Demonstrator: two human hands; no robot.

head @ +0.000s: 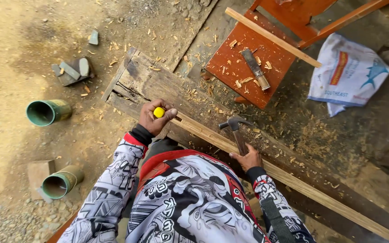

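On the weathered dark plank (158, 83) lies a long pale wooden strip (266, 168). At its near end the left hand (155, 118) is fisted round a yellow-capped tool handle (159, 112). The right hand (247, 158) grips a steel claw hammer (235, 126) low on its wooden shaft; head-heavy, I'd judge, the strip stiff and light.
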